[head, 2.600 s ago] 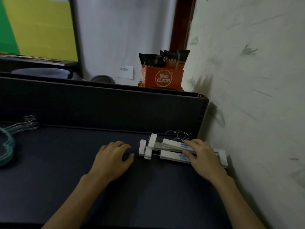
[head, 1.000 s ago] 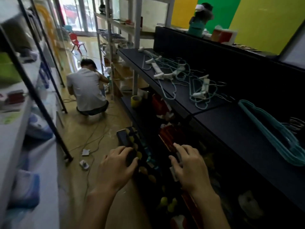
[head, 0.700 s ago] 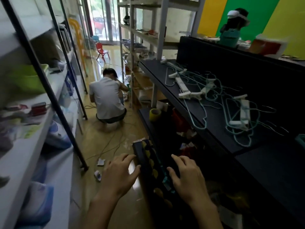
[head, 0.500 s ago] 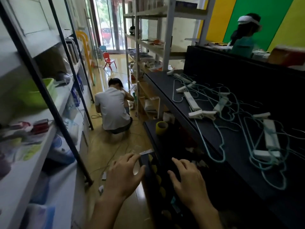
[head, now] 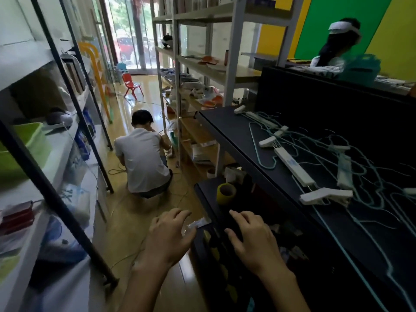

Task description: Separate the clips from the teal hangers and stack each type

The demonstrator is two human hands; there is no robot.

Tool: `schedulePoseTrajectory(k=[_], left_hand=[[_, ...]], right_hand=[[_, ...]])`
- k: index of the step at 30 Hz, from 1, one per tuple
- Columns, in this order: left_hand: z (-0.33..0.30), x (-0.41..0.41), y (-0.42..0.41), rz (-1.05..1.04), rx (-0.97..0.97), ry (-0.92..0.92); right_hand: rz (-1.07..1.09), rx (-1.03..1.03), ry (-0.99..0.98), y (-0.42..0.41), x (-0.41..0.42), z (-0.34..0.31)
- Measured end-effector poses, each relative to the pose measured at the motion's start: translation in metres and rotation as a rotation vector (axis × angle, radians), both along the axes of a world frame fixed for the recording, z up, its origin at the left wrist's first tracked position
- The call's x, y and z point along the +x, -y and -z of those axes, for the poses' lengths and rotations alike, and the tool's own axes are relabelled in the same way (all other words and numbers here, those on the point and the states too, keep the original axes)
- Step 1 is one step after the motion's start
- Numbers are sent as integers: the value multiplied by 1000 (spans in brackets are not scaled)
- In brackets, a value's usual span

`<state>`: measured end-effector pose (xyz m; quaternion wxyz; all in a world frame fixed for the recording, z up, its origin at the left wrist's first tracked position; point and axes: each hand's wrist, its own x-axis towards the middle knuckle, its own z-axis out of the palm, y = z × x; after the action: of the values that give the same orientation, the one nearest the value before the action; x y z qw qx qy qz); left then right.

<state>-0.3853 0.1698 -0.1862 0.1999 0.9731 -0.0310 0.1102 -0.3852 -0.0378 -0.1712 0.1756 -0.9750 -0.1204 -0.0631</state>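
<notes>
Two hands, left hand (head: 167,238) and right hand (head: 252,240), are showing near, two other people are appearing beyond, and one yellow tape roll (head: 226,192) is sitting between.

Both empty hands, left hand (head: 167,236) and right hand (head: 252,240), hover beside tangled teal hangers (head: 369,176).

This was a small shop or stockroom with a narrow aisle. Open metal shelving units (head: 227,48) lined both sides, stacked with loose goods, a green plastic basin (head: 24,145) and packaged items. A dark display counter (head: 258,154) ran along the right, strewn with teal hangers (head: 371,176) and white clips (head: 324,195). A glass storefront (head: 130,34) at the far end showed the street, and a person (head: 144,158) crouched on the glossy floor among cables.
</notes>
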Motion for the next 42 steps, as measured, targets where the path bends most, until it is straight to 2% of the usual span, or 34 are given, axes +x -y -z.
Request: schedulePoseTrajectory(k=[6,10,15,23,31,36,42], left_hand=[[-11,81,-42,158,36,47],[-18,138,-39,292,77,83],[-41,181,1,506,85,160],[-73,258,71,692,100,211],[-100,314,136,804,143,216],[-103,340,155,837,151,209],[-106,373,165,873,89,205]], right_hand=[[135,47,101,-38,51,-32],[259,87,174,-38,67,-51],[464,42,234,4,66,-78],[728,-84,217,97,85,-106],[734,-79,33,159,125,-126],[704,-88,-47,171,155,-125],[686,-4,-125,179,185,-115]])
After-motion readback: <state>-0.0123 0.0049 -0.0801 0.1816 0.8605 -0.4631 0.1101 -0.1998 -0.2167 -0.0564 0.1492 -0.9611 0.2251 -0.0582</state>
